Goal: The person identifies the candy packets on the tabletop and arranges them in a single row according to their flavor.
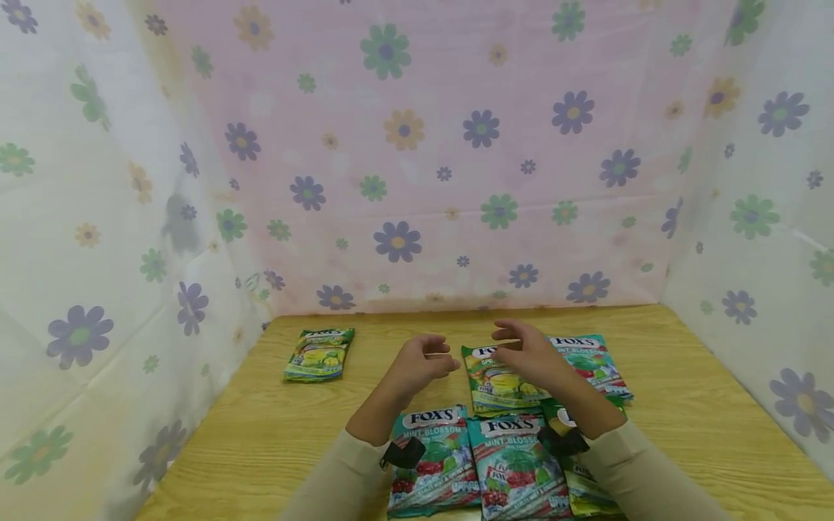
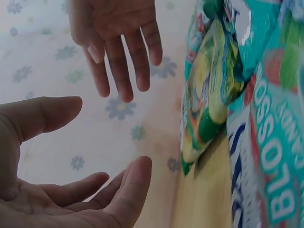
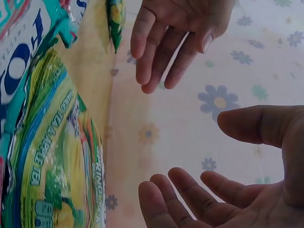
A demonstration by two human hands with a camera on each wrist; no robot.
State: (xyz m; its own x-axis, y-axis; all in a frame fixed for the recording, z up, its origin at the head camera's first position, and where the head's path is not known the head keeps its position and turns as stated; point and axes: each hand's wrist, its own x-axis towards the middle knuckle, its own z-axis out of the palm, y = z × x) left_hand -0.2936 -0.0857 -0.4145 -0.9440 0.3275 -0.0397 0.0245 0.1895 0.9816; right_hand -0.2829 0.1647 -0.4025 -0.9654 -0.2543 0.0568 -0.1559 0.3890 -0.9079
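Note:
My left hand [image 1: 420,367] hovers over the middle of the table with relaxed, spread fingers and holds nothing. Facing it, my right hand [image 1: 531,358] is raised too, its fingers loose and apart from the thumb. Beneath the right hand lies a green and yellow Fox's candy bag [image 1: 489,394], partly covered by it. Two teal Fox's Mint Blossom candy bags [image 1: 433,463] [image 1: 517,474] lie side by side in front, near my wrists. Beside them a green candy bag [image 1: 589,492] is largely hidden by my right forearm. Behind that forearm lies another teal Mint Blossom bag [image 1: 602,369].
A separate green Fox's candy bag [image 1: 319,356] lies at the far left of the wooden table [image 1: 260,434]. Flowered cloth [image 1: 430,181] hangs behind the table and along both sides. Each wrist wears a black strap [image 1: 404,454].

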